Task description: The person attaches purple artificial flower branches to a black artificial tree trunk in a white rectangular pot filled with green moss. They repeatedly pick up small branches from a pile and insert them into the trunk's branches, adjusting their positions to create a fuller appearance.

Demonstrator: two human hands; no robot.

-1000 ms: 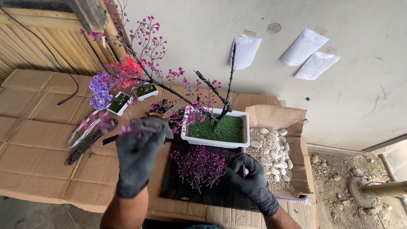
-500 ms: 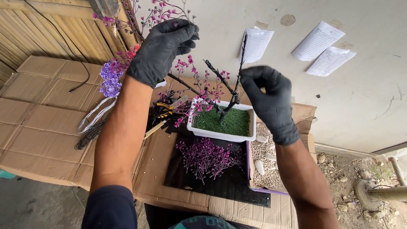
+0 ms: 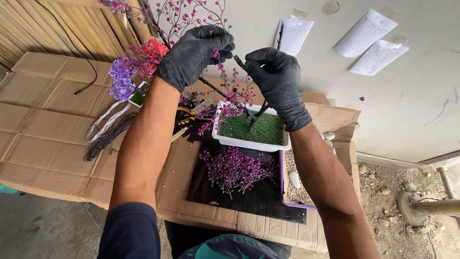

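Observation:
Both my hands wear black gloves and are raised over a small artificial tree. My left hand (image 3: 194,52) pinches a thin pink-beaded twig (image 3: 216,53) at its fingertips. My right hand (image 3: 278,79) grips a black wire branch (image 3: 239,62) of the tree. The dark trunk (image 3: 254,117) stands in a white rectangular pot (image 3: 249,143) filled with green fake grass. Pink beaded branches (image 3: 230,103) spread to the left of the trunk. Below the pot, a pile of loose purple beaded sprigs (image 3: 237,168) lies on a black mat (image 3: 258,201).
Flattened cardboard (image 3: 43,124) covers the work surface. A purple-and-red beaded tree (image 3: 132,72) stands at the back left, with wire coils (image 3: 108,129) and pliers (image 3: 184,115) nearby. A tray of gravel and white stones (image 3: 297,184) sits at right. Paper sheets (image 3: 369,38) hang on the wall.
Both hands rose from the mat and pot up to the tree's upper branches. The left hand came in close to the right, and the right hand closed on the black branch.

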